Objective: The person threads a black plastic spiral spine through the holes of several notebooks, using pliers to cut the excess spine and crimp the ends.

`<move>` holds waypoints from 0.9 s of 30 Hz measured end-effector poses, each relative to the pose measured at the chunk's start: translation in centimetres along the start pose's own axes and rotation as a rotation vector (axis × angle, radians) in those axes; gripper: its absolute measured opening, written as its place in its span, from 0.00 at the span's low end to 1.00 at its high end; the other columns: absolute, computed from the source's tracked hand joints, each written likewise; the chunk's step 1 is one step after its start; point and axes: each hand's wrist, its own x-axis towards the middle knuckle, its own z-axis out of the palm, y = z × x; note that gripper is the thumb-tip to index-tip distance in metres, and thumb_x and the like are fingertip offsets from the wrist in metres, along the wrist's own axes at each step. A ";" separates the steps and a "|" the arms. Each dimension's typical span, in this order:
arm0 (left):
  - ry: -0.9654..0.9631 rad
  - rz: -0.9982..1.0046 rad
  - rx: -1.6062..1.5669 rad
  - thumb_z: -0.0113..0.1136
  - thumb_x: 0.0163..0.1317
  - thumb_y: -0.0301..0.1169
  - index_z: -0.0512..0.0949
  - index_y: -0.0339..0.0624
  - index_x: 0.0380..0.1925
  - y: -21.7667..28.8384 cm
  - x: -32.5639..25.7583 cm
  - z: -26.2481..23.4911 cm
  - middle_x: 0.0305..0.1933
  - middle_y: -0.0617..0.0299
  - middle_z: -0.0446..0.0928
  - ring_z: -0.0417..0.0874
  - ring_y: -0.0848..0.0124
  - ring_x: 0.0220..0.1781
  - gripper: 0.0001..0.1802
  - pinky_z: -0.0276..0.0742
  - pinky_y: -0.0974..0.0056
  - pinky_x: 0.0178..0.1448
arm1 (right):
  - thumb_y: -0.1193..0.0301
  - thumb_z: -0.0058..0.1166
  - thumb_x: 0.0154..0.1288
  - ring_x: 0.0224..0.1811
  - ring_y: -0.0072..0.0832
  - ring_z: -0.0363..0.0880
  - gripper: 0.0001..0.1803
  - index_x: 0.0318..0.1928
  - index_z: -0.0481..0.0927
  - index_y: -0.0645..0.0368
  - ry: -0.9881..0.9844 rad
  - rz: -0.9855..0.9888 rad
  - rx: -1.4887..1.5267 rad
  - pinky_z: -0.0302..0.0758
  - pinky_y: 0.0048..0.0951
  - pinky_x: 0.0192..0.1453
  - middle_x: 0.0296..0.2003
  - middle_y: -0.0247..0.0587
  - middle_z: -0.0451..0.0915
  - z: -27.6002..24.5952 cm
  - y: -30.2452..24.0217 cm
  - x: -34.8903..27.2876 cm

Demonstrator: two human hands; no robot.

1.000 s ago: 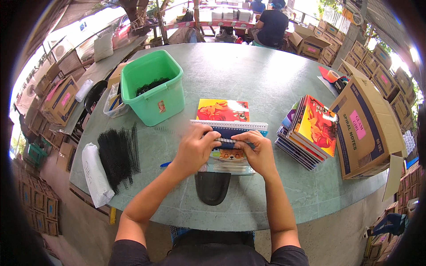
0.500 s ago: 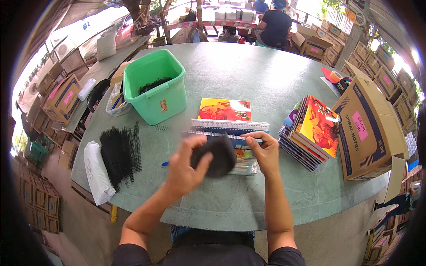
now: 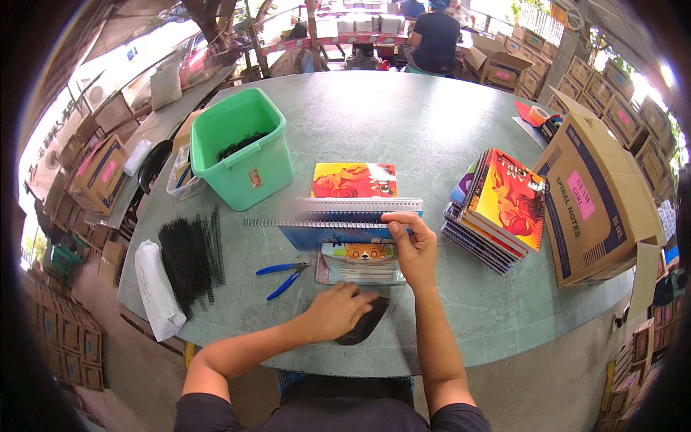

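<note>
My right hand [image 3: 414,248] pinches the right end of a blue notebook [image 3: 306,236], which stands tilted with its spine up. A spiral coil [image 3: 263,223] runs along that spine and sticks out past its left end. Near the table's front edge, my left hand [image 3: 337,313] lies over a flat black pad-like object [image 3: 367,322], fingers stretched out and partly smeared. Blue-handled cutting pliers [image 3: 282,272] lie beside it. A pencil pouch with an animal face [image 3: 360,252] sits in front of the notebook. Behind are white-edged notebooks [image 3: 360,205] and an orange-red cover [image 3: 353,178].
A green bin [image 3: 245,169] holding black coils stands at the left, near a pile of black coils [image 3: 191,259] and a white wrapped package [image 3: 157,291]. To the right are stacked spiral notebooks [image 3: 507,201] and a cardboard box [image 3: 590,209]. A person [image 3: 435,39] sits beyond the table.
My left hand has brought the black object down and toward me onto the table, uncovering the pliers and the coil. My right hand keeps its pinch on the notebook.
</note>
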 end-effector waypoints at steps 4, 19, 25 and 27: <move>0.737 0.127 0.191 0.63 0.53 0.32 0.78 0.43 0.41 1.2 3.7 -6.2 0.37 0.54 0.74 0.77 0.55 0.43 0.14 0.73 0.55 0.49 | 0.77 0.59 0.58 0.41 0.19 0.74 0.10 0.42 0.81 0.64 -0.105 -0.014 -0.165 0.70 0.20 0.46 0.36 0.35 0.78 -0.3 -0.9 -0.2; 0.404 0.174 0.076 0.62 0.50 0.27 0.75 0.38 0.33 -2.3 6.9 -8.3 0.35 0.53 0.74 0.77 0.55 0.42 0.10 0.73 0.55 0.45 | 0.79 0.59 0.55 0.39 0.25 0.79 0.08 0.37 0.81 0.63 -0.040 -0.127 -0.196 0.74 0.25 0.44 0.35 0.41 0.81 -0.2 -0.9 0.2; 0.449 0.154 0.014 0.62 0.51 0.28 0.75 0.37 0.34 -1.3 7.0 -8.5 0.37 0.52 0.74 0.77 0.55 0.42 0.11 0.73 0.54 0.44 | 0.82 0.58 0.53 0.43 0.26 0.80 0.09 0.37 0.80 0.64 -0.112 0.100 -0.206 0.75 0.26 0.48 0.38 0.41 0.82 -0.5 -0.9 -0.4; 0.409 0.150 0.016 0.62 0.51 0.28 0.75 0.38 0.34 -1.3 7.2 -8.3 0.37 0.52 0.74 0.77 0.55 0.42 0.11 0.73 0.54 0.44 | 0.83 0.58 0.53 0.44 0.25 0.79 0.10 0.38 0.80 0.64 -0.092 -0.025 -0.023 0.75 0.25 0.49 0.39 0.41 0.82 -0.7 -0.7 -0.2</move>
